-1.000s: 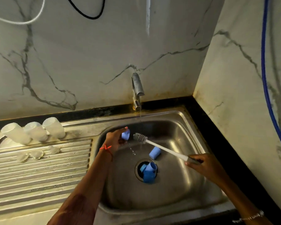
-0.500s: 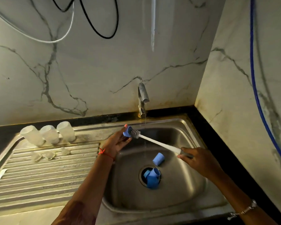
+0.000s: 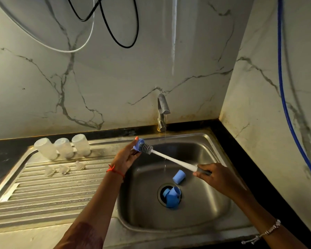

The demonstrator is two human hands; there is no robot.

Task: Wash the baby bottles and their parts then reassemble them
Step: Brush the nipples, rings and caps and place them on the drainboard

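Brush head inside blue cap, L hand pinching it, R hand curled round handle; twist fully w/ firm pinch

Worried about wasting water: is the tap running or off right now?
On. A thin stream of water falls from the tap spout into the sink.

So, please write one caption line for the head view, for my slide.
Left hand holds a blue cap; right hand cleans it with a brush over the sink.
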